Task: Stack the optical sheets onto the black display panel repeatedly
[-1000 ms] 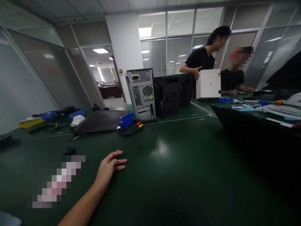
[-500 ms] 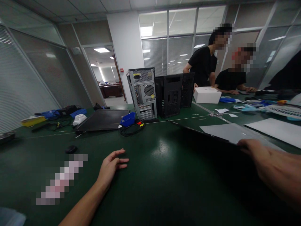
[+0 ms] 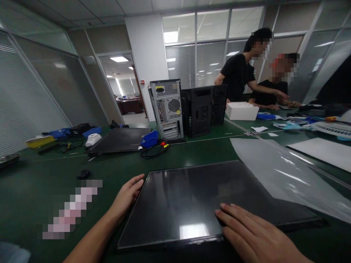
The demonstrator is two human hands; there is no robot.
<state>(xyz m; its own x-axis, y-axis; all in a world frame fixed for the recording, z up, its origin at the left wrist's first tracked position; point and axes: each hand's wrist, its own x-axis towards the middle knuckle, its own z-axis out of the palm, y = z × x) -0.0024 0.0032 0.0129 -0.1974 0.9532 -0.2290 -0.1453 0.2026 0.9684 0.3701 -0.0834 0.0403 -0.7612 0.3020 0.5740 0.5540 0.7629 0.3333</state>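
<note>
Head view: the left hand's point(image 3: 127, 195) fingers, loosely open, meet the left edge of the screen point(image 3: 186, 197) on the desk point(image 3: 197, 151); the right hand's point(image 3: 255, 233) extend over its near edge, grip unclear. Light, even pressure should protect its face.

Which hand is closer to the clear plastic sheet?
Right. The right hand rests at the near edge of the dark panel, the sheet ahead and rightward; the left hand is at the panel's left edge, farther away.
</note>
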